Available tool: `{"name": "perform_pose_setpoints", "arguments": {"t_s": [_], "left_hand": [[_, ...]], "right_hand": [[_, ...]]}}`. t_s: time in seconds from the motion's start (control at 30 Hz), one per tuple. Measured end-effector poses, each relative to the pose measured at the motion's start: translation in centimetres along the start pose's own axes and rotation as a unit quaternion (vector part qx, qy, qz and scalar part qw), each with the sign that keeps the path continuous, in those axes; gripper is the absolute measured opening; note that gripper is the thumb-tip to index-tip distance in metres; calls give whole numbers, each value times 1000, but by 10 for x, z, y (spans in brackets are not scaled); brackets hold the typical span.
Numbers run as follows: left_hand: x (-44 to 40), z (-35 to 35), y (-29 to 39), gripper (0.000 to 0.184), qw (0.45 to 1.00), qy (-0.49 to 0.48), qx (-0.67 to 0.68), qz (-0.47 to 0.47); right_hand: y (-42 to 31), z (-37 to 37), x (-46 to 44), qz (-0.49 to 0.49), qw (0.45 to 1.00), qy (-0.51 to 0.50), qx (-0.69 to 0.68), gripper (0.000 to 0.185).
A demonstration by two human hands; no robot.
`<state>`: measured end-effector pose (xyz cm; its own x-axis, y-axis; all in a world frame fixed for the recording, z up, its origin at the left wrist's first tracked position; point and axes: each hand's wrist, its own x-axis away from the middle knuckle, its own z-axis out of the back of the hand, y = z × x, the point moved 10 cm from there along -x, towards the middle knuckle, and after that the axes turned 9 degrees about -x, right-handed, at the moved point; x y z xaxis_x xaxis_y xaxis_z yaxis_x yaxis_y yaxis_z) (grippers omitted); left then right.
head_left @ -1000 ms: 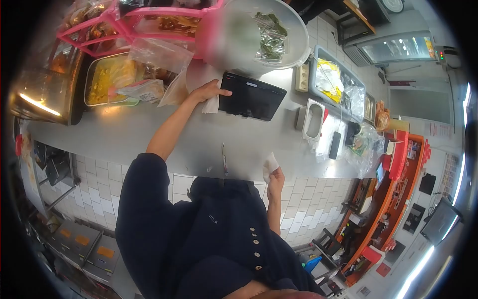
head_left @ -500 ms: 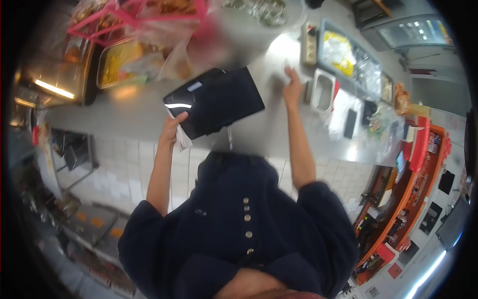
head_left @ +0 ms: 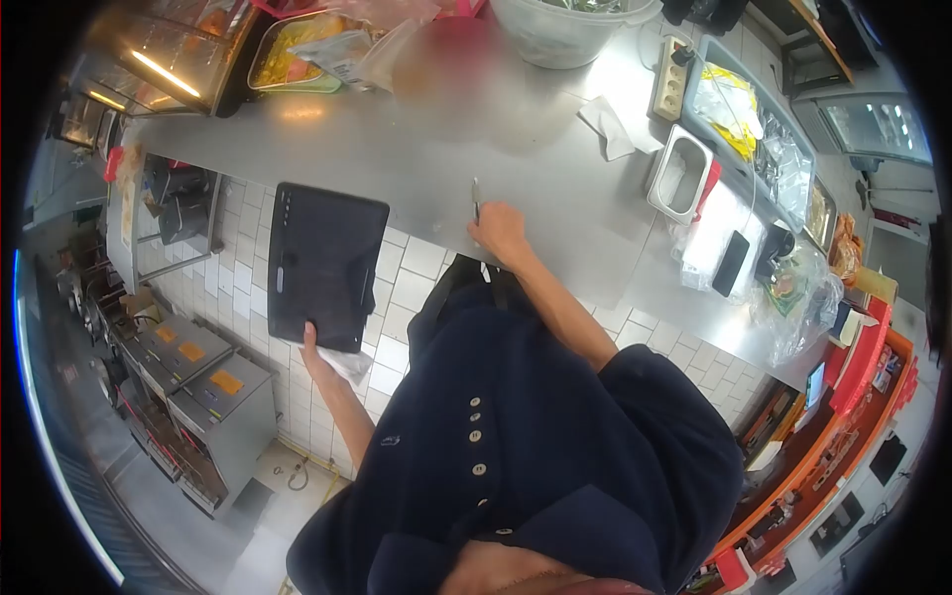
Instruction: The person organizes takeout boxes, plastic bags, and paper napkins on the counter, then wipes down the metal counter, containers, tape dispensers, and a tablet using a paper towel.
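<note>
My left hand (head_left: 315,349) grips the lower end of a flat black tablet-like device (head_left: 327,268), held out past the counter's front edge, above the tiled floor. A crumpled white tissue (head_left: 349,365) is pinched beneath the device in the same hand. At the front edge of the steel counter (head_left: 416,159), my right hand (head_left: 501,234) has its fingers closed around a slim silver pen-like item (head_left: 476,194), whose upper end sticks up past them. Its exact kind is too small to make out. Farther back on the counter lies a folded white paper (head_left: 612,129).
At the back stand a white tub (head_left: 565,40) and a tray of yellow food (head_left: 283,59). To the right are a small metal container (head_left: 680,174), a power strip (head_left: 673,79), a blue-grey crate (head_left: 706,149) and a black phone (head_left: 732,264). Grey machines (head_left: 213,372) stand at left.
The black device has swung left and down off the counter, turning upright in my left hand. My right hand has come from the back of the counter to its front edge, onto the silver item.
</note>
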<state>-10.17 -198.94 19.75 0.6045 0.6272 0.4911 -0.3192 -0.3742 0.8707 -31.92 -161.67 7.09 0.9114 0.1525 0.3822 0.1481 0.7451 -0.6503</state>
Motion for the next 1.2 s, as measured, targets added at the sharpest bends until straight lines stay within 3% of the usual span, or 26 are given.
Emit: {"name": "perform_pose_setpoints", "arguments": {"t_s": [0.17,0.23,0.33,0.4,0.47,0.53,0.6,0.7,0.8,1.03,1.2], "left_hand": [[37,8,-29,67,1000,4,23,14],[49,0,-41,65,999,-5,24,28],[59,-11,-51,64,999,10,16,47],[57,-15,-56,64,999,7,8,46],[52,-22,-62,63,998,-25,4,51],[55,-37,-55,62,999,-39,8,31],[58,-40,-52,60,999,-45,2,19],[63,-38,-53,60,999,-45,16,11],[78,-38,-52,62,999,-29,21,8],[94,-21,-79,65,997,-1,73,10],[88,-21,-78,65,998,-23,63,-3]], "right_hand": [[102,93,68,-93,984,145,-42,27],[160,130,104,-170,972,159,-11,23],[202,159,133,-188,962,198,7,26],[193,187,135,-148,949,275,44,33],[176,196,99,-71,950,302,-27,32],[130,215,41,52,947,316,-26,28],[97,238,-18,81,932,353,-16,21],[76,261,-83,103,925,364,9,12],[92,242,-146,80,946,272,159,14],[95,220,-170,163,916,256,263,14],[88,200,-175,207,906,184,320,15]]}}
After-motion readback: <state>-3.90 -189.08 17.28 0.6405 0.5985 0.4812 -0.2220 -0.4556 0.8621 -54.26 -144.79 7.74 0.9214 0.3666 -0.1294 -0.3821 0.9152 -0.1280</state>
